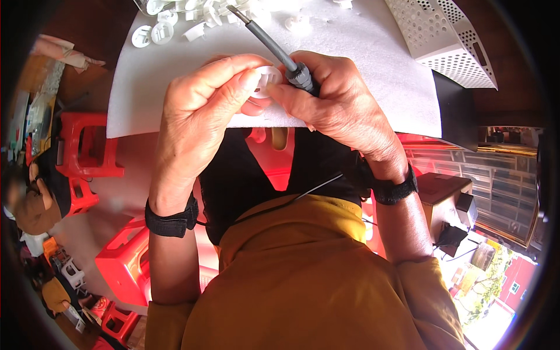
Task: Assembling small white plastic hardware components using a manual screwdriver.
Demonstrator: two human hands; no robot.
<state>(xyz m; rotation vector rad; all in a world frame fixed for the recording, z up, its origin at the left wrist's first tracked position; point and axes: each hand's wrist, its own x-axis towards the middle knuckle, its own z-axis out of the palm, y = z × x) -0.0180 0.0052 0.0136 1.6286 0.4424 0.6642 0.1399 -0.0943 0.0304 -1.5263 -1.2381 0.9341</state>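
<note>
White foam sheet (361,64) below, left hand (201,111) fingers pinching small white ring part (267,79), right hand (338,102) fingers clamped around grey screwdriver (274,44); tip could slip into fingertips.

Bright daylight, overexposed lower right, red glow, dark fisheye rim, blurred left edge

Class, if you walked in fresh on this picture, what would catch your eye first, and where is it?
At centre, the left hand pinches a small white round part while the right hand grips a grey tool pointing up and away. Under them lies a white foam sheet with more white parts at its far edge. Red stools glow at left.
</note>
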